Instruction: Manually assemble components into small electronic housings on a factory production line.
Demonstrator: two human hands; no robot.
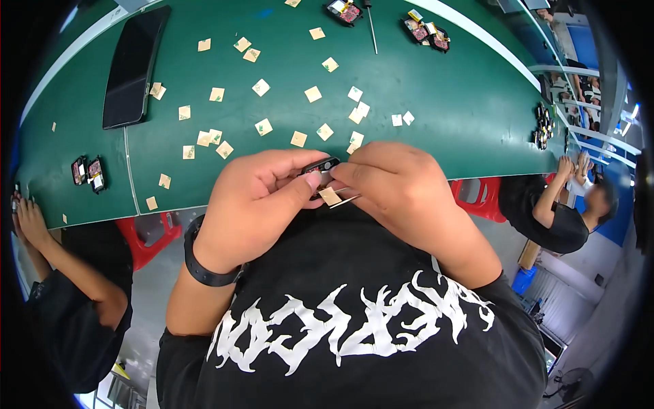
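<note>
My left hand (255, 198) is closed around a small black device housing (324, 164), held just over my lap at the table's near edge. Some red circuit board shows inside it, mostly covered by my fingers. My right hand (398, 177) is closed too, its fingertips against the housing's right side. From under those fingers sticks out a thin metal tool (350, 200) that looks like tweezers. A tan square sticker (330, 196) is at its tip, close below the housing. Whether it touches the housing, I cannot tell.
Several tan stickers (261, 87) lie scattered over the green table (449, 102). A black phone-like slab (136, 68) lies at left. Open devices (426, 33) and a screwdriver (372, 31) lie at the back, more devices (88, 174) at left. Co-workers sit left and right by red stools (477, 198).
</note>
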